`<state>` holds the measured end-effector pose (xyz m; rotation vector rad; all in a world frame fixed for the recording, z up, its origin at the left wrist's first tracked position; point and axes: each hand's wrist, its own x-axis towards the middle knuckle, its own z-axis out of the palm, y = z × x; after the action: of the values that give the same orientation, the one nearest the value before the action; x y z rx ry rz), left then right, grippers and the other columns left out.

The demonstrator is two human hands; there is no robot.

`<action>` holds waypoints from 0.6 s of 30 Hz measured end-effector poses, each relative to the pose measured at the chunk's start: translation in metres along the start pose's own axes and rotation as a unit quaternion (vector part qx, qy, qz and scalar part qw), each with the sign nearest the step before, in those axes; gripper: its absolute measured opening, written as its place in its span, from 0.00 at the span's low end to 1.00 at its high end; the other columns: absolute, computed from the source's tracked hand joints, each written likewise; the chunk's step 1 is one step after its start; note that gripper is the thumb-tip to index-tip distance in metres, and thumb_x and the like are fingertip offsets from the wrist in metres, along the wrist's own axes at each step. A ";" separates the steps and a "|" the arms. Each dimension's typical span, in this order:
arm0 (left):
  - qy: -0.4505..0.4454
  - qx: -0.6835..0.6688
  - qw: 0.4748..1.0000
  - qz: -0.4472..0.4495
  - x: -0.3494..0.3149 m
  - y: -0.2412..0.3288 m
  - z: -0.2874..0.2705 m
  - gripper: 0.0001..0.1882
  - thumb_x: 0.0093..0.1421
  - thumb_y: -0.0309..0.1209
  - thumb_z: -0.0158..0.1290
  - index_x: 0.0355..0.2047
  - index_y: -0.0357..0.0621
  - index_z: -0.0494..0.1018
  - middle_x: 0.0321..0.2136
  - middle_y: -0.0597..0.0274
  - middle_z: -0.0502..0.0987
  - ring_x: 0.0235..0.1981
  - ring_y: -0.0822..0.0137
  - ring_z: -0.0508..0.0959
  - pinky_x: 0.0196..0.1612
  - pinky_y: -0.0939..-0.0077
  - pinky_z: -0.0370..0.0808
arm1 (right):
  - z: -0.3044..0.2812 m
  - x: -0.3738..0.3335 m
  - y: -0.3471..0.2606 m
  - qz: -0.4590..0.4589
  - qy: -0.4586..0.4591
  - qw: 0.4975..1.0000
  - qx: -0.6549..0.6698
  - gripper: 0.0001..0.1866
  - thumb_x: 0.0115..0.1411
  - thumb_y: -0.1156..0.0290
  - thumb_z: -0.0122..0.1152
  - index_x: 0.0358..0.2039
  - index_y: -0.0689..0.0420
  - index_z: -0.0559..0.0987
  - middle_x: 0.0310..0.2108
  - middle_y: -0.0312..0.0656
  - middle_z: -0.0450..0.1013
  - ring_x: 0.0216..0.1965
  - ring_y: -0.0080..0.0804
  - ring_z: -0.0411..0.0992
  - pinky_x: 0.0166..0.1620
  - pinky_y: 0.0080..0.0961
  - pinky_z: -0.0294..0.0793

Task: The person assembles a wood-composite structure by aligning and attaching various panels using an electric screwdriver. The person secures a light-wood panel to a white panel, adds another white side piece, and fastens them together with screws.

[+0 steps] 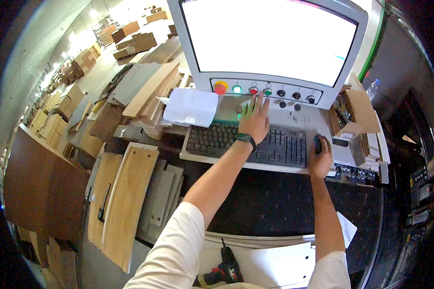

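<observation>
My left hand [254,119] reaches over the keyboard [212,141] with its fingers stretched toward the panel below the monitor [270,41]. Its fingertips are at or just under a red button [253,90] and a green button [267,92]; whether they press either one, I cannot tell. Left of these are a lit green button [237,89] and a red emergency-stop knob [220,87]. At the keyboard's right end, my right hand [321,161] is closed over a dark computer mouse [318,144], which it partly hides. The monitor's screen is washed out to white.
White paper sheets [190,107] lie left of the keyboard. An open cardboard box [354,113] with small hardware stands on the right. Below are a cordless drill [230,265] and a white panel [279,265]. Wooden boards [130,202] stack at left; a plastic bottle [372,89] stands far right.
</observation>
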<state>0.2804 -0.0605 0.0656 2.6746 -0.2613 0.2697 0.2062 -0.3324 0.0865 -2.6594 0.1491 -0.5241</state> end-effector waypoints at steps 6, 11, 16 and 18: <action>0.023 0.041 0.999 0.014 0.016 -0.012 -0.011 0.33 0.61 0.35 0.54 0.66 0.46 0.62 0.72 0.52 0.53 0.71 0.50 0.56 0.68 0.49 0.61 | 0.007 0.016 -0.020 0.025 -0.006 1.000 0.004 0.20 0.57 0.71 0.65 0.51 0.57 0.79 0.55 0.48 0.75 0.54 0.52 0.75 0.56 0.40 0.75; 0.007 0.049 0.999 -0.022 0.006 -0.043 -0.028 0.33 0.62 0.35 0.52 0.67 0.43 0.61 0.71 0.48 0.55 0.71 0.47 0.55 0.69 0.45 0.57 | 0.039 0.022 -0.041 -0.029 -0.009 0.998 0.057 0.19 0.57 0.72 0.64 0.51 0.58 0.79 0.55 0.49 0.75 0.54 0.51 0.75 0.57 0.40 0.75; 0.111 0.184 0.970 -0.111 -0.008 -0.168 -0.134 0.36 0.62 0.39 0.53 0.68 0.40 0.58 0.66 0.43 0.64 0.68 0.46 0.61 0.68 0.41 0.55 | 0.156 0.062 -0.180 -0.127 -0.066 0.967 0.209 0.26 0.53 0.72 0.68 0.54 0.54 0.76 0.56 0.47 0.74 0.55 0.49 0.73 0.57 0.41 0.74; 0.078 0.262 0.947 -0.170 -0.039 -0.204 -0.181 0.36 0.65 0.46 0.52 0.70 0.48 0.57 0.70 0.49 0.59 0.67 0.48 0.62 0.66 0.42 0.60 | 0.172 0.054 -0.250 -0.138 -0.106 0.955 0.241 0.25 0.55 0.68 0.66 0.55 0.53 0.75 0.56 0.46 0.73 0.56 0.50 0.72 0.57 0.42 0.74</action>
<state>0.2618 0.2063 0.1345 3.1241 0.3750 0.4955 0.3275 -0.0500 0.0667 -2.2394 -0.3756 -0.3031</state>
